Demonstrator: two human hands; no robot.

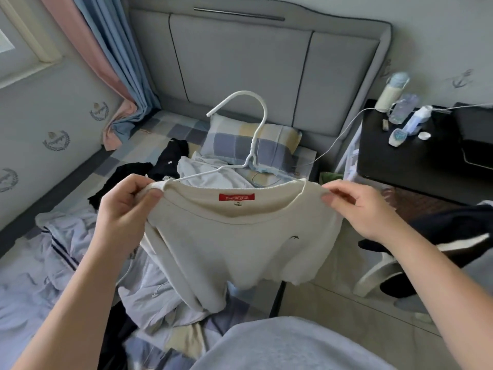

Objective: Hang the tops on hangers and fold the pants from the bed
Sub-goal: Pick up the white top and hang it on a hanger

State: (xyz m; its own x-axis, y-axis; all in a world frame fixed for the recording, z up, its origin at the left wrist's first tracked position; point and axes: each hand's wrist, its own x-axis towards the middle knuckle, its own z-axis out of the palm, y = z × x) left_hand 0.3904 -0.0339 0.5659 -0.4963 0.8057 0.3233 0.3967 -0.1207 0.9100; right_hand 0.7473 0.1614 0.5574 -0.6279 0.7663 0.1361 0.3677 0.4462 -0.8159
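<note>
Head view: nearest, a pale grey shirt front [280,345] fills the bottom edge, and both bare forearms reach forward over it. The left hand [125,206] pinches the left shoulder of a cream top [234,247], its fingers [149,194] curled round the cloth; the right hand [357,209] pinches the right shoulder in the same way. The top is held up over the bed [170,126], spread between the hands, with its lower part hanging down and a red label [236,197] showing inside the collar. A white hanger [251,148] sits in the neck opening, its arms running under the shoulders and its hook standing above the collar. Beyond, pale blue clothes [66,236] and dark clothes [170,158] lie on the checked bed. Then comes a checked pillow [229,145] against the grey headboard [240,62]. To the right, a black counter [400,166] carries bottles [392,89].
</note>
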